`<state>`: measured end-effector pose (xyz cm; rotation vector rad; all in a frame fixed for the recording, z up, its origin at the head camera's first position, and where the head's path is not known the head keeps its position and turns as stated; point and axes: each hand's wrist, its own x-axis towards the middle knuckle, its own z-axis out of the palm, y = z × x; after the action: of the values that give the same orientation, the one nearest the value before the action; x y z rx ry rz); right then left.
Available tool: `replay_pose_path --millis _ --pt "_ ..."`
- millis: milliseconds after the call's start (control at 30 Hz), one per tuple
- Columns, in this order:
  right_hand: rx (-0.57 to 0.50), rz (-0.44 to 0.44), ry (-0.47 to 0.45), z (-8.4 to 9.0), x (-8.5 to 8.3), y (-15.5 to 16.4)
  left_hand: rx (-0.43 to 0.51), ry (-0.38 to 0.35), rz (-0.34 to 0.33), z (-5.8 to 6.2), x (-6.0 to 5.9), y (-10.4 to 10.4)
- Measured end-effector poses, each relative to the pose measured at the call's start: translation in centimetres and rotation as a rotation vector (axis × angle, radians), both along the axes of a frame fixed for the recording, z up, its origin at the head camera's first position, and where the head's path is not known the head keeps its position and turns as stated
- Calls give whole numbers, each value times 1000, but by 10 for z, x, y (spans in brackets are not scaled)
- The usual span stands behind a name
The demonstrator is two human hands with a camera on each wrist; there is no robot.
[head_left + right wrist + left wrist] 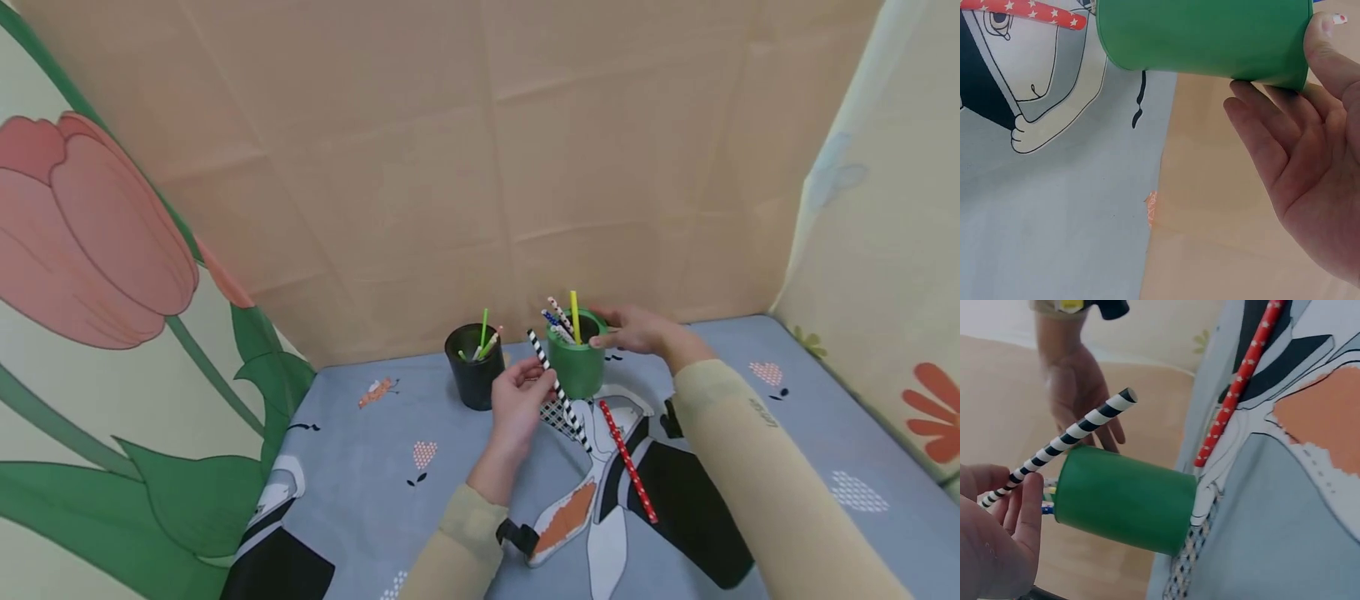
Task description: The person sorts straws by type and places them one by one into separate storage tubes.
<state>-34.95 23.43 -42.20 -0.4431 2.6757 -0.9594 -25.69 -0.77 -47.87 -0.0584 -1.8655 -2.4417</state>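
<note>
My left hand (517,404) pinches a black-and-white striped paper straw (1079,431) between thumb and fingers. The straw slants in front of a green cup (579,371), outside it, its lower end near the tablecloth. At the cup's upper right side, my right hand (645,333) grips it with the thumb at the rim (1322,37) and the fingers round the far side. Several straws stand in the cup, among them a yellow straw (575,317) and a blue patterned one. A red straw with white stars (628,462) lies on the cloth in front.
Left of the green cup stands a black cup (476,385) holding several green and light straws. The blue-grey printed tablecloth (360,450) reaches back to a tan paper-like backdrop (420,208). A pale flowered wall (885,275) borders the right side.
</note>
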Motion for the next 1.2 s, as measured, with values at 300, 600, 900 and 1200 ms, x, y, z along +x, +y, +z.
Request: replay_pose_path --millis 300,600,900,1200 --pt "-34 18 1 -4 -3 4 45 118 90 34 -9 0" --pt "-37 14 45 -11 -1 12 120 190 146 60 -25 6" --pt "-74 3 26 -18 -3 13 140 215 175 79 -39 12" --pt "-77 5 28 -18 -6 16 73 228 209 84 -51 22"
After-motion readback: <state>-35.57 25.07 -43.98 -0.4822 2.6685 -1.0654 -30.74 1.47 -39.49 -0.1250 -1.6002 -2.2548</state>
